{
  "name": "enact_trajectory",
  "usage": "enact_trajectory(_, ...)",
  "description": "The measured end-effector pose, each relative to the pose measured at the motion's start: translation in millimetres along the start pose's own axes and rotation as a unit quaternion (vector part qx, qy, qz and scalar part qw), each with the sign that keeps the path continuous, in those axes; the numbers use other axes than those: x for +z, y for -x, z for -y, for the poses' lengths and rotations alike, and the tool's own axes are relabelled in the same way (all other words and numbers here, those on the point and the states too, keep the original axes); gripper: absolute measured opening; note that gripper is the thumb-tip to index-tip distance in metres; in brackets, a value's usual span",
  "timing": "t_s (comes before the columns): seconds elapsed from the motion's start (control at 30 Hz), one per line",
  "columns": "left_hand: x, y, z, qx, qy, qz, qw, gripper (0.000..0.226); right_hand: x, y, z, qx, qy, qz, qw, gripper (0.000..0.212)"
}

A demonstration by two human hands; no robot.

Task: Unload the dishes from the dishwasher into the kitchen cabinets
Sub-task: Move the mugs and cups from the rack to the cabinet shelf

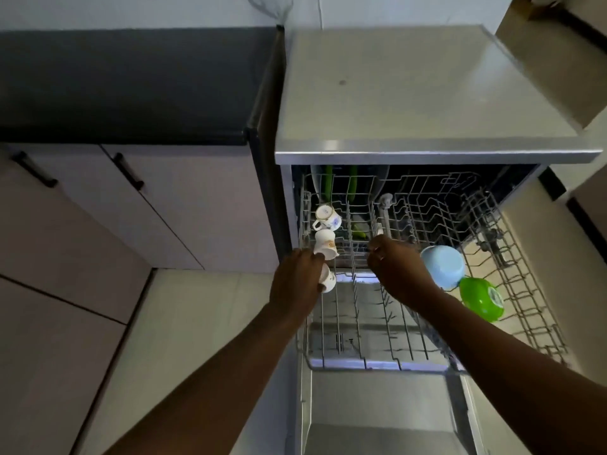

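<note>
The dishwasher stands open with its wire rack point(410, 353) pulled out over the lowered door point(377, 421). Three white cups line the rack's left side: a blue-patterned cup point(326, 217) at the back, a cup point(325, 243) in the middle, and the nearest cup point(328, 280). My left hand point(295, 284) is closed around the nearest cup. My right hand point(399, 267) hovers over the rack's middle, fingers curled, holding nothing I can see. A light blue bowl point(443, 266) and a green bowl point(481, 298) lie upside down on the rack's right side.
A steel countertop point(410, 93) covers the dishwasher. Left of it run a dark counter point(131, 83) and lower cabinets with black handles point(129, 170). An upper cabinet corner point(558, 54) juts in at top right. Green items and a dark dish point(348, 182) sit deep inside.
</note>
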State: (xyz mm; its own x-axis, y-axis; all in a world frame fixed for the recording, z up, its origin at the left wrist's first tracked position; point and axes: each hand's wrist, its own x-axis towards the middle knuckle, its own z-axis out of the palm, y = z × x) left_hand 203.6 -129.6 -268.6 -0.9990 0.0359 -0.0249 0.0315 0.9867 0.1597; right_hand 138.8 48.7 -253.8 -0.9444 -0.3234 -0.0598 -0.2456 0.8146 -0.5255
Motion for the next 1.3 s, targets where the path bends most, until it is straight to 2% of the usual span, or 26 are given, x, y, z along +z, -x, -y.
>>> enact_trajectory(0.1, 57, -29, 3, -0.023, -0.013, -0.006, 1.000, 0.048, 46, -48, -16, 0.035, -0.024, -0.002, 0.999, 0.018)
enact_trajectory(0.2, 104, -44, 8, -0.050, 0.023, 0.004, 0.999, 0.056, 79, -84, -23, 0.061, -0.046, -0.009, 0.997, 0.025)
enact_trajectory(0.23, 113, -45, 6, -0.067, 0.092, -0.009, 0.994, 0.044, 87, -94, -26, 0.083, -0.059, -0.007, 0.995, 0.029)
enact_trajectory(0.27, 118, -51, 11, -0.161, 0.158, -0.004, 0.974, 0.027, 94, -105, -29, 0.105, -0.073, -0.008, 0.992, 0.032)
enact_trajectory(0.3, 129, -54, 16, -0.206, 0.110, -0.018, 0.972, 0.027, 97, -110, -31, 0.129, -0.089, -0.005, 0.988, 0.034)
enact_trajectory(0.33, 137, -61, 14, -0.241, 0.014, -0.017, 0.970, 0.025, 102, -116, -33, 0.144, -0.098, -0.004, 0.985, 0.035)
enact_trajectory(0.37, 128, -67, 10, -0.216, -0.012, 0.011, 0.976, 0.019, 106, -122, -36, 0.157, -0.100, 0.000, 0.982, 0.035)
enact_trajectory(0.4, 122, -71, 6, -0.149, 0.033, 0.060, 0.986, 0.022, 108, -125, -38, 0.164, -0.098, 0.002, 0.982, 0.034)
enact_trajectory(0.47, 121, -74, -1, -0.095, 0.004, 0.119, 0.988, 0.045, 112, -132, -42, 0.173, -0.103, 0.007, 0.979, 0.033)
enact_trajectory(0.57, 105, -71, -2, -0.070, 0.026, 0.071, 0.995, 0.069, 110, -142, -45, 0.184, -0.122, 0.014, 0.975, 0.036)
enact_trajectory(0.67, 75, -59, -9, -0.032, 0.126, 0.063, 0.989, 0.070, 108, -154, -42, 0.184, -0.129, 0.027, 0.974, 0.041)
enact_trajectory(0.8, 30, -47, -9, -0.033, 0.177, 0.033, 0.983, 0.062, 137, -166, -34, 0.211, -0.173, 0.119, 0.955, 0.056)
enact_trajectory(0.87, 17, -41, -3, -0.035, 0.181, 0.026, 0.982, 0.061, 163, -169, -39, 0.214, -0.200, 0.138, 0.946, 0.065)
enact_trajectory(0.93, 12, -35, 6, -0.044, 0.157, 0.020, 0.986, 0.066, 191, -175, -52, 0.217, -0.237, 0.121, 0.939, 0.072)
enact_trajectory(1.03, 9, -25, 14, -0.061, 0.146, 0.011, 0.987, 0.071, 189, -167, -42, 0.232, -0.268, 0.093, 0.930, 0.068)
enact_trajectory(1.13, 9, -17, 15, -0.083, 0.151, 0.009, 0.985, 0.071, 174, -156, -26, 0.229, -0.228, 0.092, 0.942, 0.081)
enact_trajectory(1.23, 4, -9, 12, -0.099, 0.164, 0.001, 0.982, 0.072, 160, -140, -17, 0.203, -0.170, 0.033, 0.964, 0.089)
enact_trajectory(1.3, -5, -6, 11, -0.105, 0.175, -0.016, 0.979, 0.069, 145, -127, -17, 0.200, -0.192, 0.002, 0.961, 0.087)
